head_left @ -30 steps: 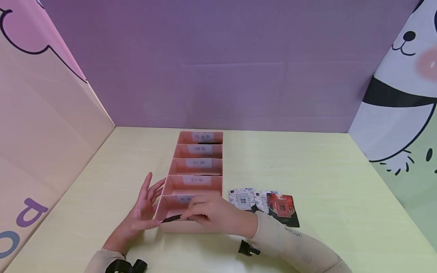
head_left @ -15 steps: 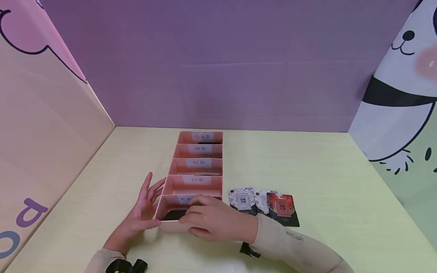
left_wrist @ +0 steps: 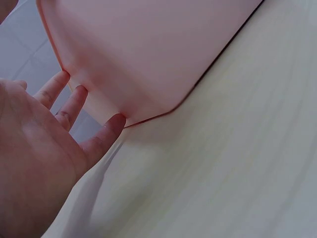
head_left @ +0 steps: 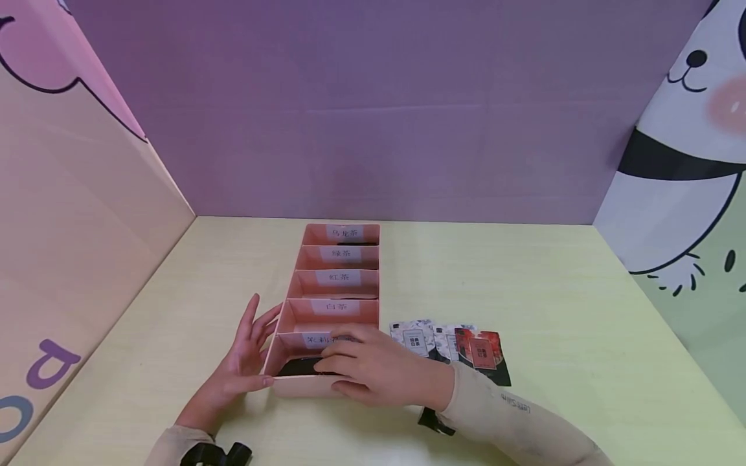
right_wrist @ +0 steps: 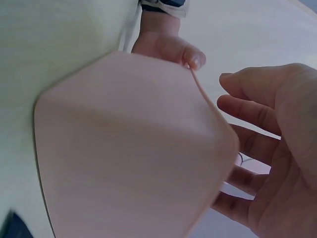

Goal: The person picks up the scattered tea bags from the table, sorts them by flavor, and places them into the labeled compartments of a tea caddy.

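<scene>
Black packet (head_left: 300, 366) lies in nearest compartment of pink divider box (head_left: 335, 292), mid table (head_left: 553, 310). Right hand (head_left: 373, 369) fingers relaxed over it, gripping nothing; left hand (head_left: 241, 369) flat vs box side. Other packets (head_left: 451, 346) just right.

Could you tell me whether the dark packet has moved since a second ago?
Yes. The dark packet was tilted at the organizer's near wall; it now lies flat inside the nearest compartment, with the right hand over it.
</scene>
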Demonstrator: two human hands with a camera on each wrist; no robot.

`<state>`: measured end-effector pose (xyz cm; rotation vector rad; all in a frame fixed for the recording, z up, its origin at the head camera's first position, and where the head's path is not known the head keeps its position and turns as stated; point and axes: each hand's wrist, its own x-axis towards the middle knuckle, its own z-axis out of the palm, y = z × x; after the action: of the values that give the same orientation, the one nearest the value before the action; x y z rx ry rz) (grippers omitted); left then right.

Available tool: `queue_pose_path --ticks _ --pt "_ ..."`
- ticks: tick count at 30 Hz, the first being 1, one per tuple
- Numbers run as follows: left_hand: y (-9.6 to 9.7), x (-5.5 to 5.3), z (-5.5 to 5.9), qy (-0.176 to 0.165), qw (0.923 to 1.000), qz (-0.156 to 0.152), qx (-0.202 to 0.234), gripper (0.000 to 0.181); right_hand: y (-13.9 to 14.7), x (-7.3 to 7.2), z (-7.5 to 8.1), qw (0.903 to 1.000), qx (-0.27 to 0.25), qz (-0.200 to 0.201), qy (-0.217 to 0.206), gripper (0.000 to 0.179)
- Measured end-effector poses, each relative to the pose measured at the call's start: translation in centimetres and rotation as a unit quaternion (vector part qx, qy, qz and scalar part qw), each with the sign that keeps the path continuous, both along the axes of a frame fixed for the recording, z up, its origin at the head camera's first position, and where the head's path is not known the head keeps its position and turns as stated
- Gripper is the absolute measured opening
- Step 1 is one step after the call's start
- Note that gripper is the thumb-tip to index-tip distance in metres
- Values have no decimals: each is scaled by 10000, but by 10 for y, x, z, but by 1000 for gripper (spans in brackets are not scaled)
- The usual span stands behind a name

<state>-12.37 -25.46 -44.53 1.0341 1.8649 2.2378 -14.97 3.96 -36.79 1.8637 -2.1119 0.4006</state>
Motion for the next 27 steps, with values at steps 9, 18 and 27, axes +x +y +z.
queue_pose_path --ticks 9,18,27 --pt "0 -1 -3 77 9998 -121 102 122 32 -17 -5 9970 -560 -377 380 42" --pt "1 1 2 63 9999 -79 50 120 79 -26 -12 9898 -349 -1372 -151 56" --pt "0 1 -1 -38 10000 0 -7 121 132 -37 -23 9628 365 -2448 -1087 65"
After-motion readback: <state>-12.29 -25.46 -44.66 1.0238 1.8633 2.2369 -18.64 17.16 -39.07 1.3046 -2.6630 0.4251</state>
